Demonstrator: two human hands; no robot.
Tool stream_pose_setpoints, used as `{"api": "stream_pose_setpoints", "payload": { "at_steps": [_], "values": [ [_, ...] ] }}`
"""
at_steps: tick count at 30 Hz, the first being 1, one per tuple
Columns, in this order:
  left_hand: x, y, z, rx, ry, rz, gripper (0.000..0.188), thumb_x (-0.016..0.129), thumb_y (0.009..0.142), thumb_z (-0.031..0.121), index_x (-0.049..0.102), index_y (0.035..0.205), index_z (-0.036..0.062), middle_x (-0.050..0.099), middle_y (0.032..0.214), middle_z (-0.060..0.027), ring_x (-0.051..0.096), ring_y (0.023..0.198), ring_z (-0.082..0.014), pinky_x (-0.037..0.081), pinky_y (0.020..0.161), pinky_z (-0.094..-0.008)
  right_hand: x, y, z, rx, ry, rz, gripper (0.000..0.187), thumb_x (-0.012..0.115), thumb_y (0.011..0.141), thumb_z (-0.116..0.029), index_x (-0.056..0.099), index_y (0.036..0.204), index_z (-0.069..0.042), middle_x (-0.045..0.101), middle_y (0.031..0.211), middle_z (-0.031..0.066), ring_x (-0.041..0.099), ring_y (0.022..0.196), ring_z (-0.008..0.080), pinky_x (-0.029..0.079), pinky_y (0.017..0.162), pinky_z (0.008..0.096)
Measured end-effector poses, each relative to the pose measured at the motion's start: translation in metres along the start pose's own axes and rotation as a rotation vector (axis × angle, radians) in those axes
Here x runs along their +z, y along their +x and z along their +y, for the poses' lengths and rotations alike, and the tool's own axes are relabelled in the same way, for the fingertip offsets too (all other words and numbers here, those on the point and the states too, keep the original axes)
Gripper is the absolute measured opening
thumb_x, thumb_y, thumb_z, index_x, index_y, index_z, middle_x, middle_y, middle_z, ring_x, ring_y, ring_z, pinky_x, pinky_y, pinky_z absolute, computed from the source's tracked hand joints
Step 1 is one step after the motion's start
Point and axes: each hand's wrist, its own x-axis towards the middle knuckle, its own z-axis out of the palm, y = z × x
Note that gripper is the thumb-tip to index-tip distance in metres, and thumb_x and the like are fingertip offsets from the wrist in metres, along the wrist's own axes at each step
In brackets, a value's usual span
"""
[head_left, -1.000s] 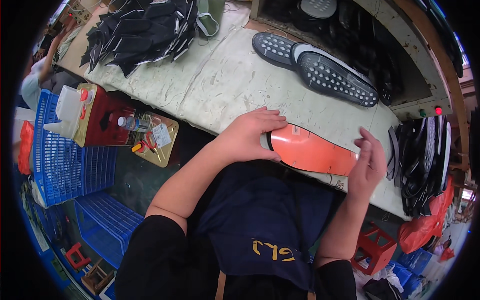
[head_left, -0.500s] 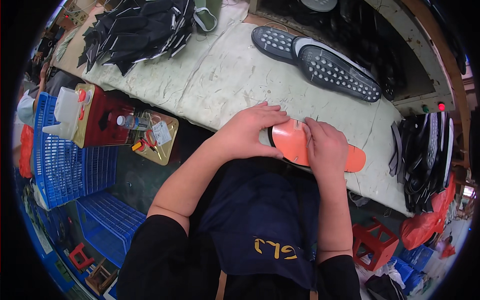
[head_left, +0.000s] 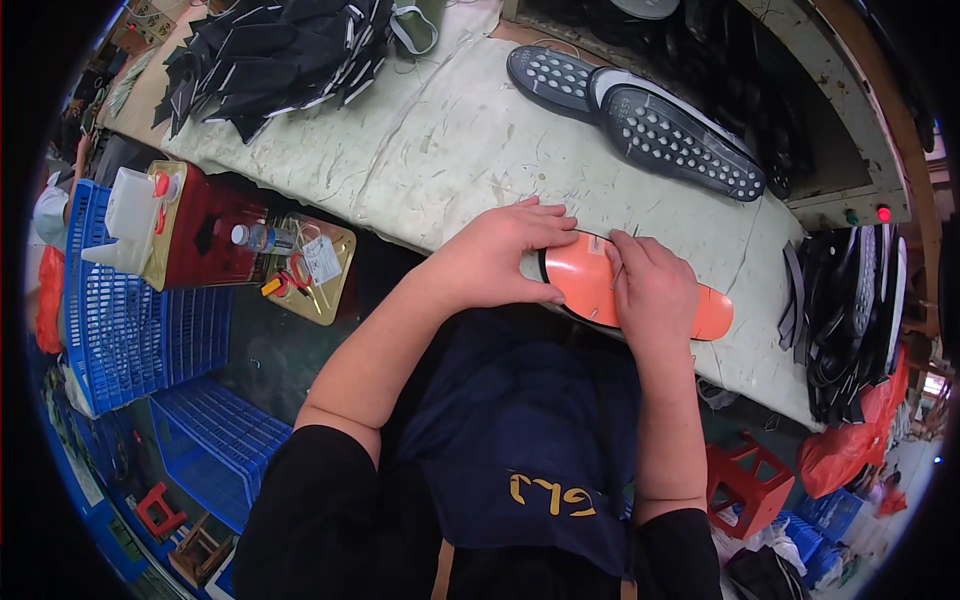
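Observation:
An orange, sole-shaped shoe last with a dark rim round its wider end lies across the near edge of the table. At that wider end my left hand grips it, thumb on the near side and fingers on the far side. My right hand closes over its middle with bent fingers. What lies beneath those fingers is hidden. The narrow end sticks out to the right of my right hand. Farther back, dark shoe soles with pale round studs lie overlapping.
A pile of black fabric pieces covers the back left. Dark strips and soles hang at the right edge beside a metal cabinet. Left of the table are a red can, a tray with scissors and blue crates. A red stool stands lower right.
Both hands keep their hold on the shoe last, and it has barely moved. The whole view has shifted very slightly.

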Motion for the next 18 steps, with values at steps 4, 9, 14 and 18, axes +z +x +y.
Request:
{"api": "stream_pose_setpoints", "payload": {
  "at_steps": [4, 9, 14, 18],
  "values": [
    [-0.001, 0.001, 0.0, -0.007, -0.02, -0.01, 0.073, 0.096, 0.071, 0.027, 0.072, 0.135, -0.0001, 0.07, 0.142, -0.0192, 0.059, 0.142, -0.0392, 0.037, 0.127, -0.0528, 0.0, 0.0, -0.001, 0.019, -0.005, -0.003, 0.018, 0.075, 0.097, -0.021, 0.078, 0.111, -0.01, 0.072, 0.089, 0.0046, 0.07, 0.081, 0.0257, 0.053, 0.073, 0.0399],
    [0.0, 0.001, -0.002, -0.009, -0.018, -0.007, 0.073, 0.096, 0.071, 0.025, 0.072, 0.135, 0.0001, 0.07, 0.142, -0.0187, 0.059, 0.142, -0.0392, 0.037, 0.127, -0.0531, 0.002, -0.001, 0.001, 0.038, 0.025, -0.002, 0.02, 0.074, 0.097, -0.019, 0.078, 0.114, -0.009, 0.074, 0.092, 0.0057, 0.07, 0.081, 0.0269, 0.053, 0.073, 0.0401],
    [0.0, 0.003, 0.0, -0.012, -0.003, -0.011, 0.072, 0.096, 0.071, 0.025, 0.072, 0.135, 0.0004, 0.071, 0.14, -0.018, 0.06, 0.142, -0.0393, 0.037, 0.126, -0.0538, -0.014, 0.006, 0.007, -0.062, 0.055, 0.173, 0.019, 0.071, 0.102, -0.018, 0.078, 0.114, -0.005, 0.076, 0.094, 0.0079, 0.071, 0.081, 0.024, 0.053, 0.074, 0.0357],
    [-0.002, 0.003, 0.002, -0.025, -0.005, -0.008, 0.072, 0.096, 0.071, 0.025, 0.072, 0.134, 0.0004, 0.072, 0.14, -0.0177, 0.06, 0.141, -0.0396, 0.038, 0.126, -0.0542, -0.022, 0.013, 0.0, 0.178, 0.795, 0.309, 0.024, 0.065, 0.109, -0.019, 0.078, 0.108, 0.002, 0.077, 0.093, 0.0099, 0.071, 0.079, 0.0178, 0.053, 0.073, 0.0299]
  ]
}}
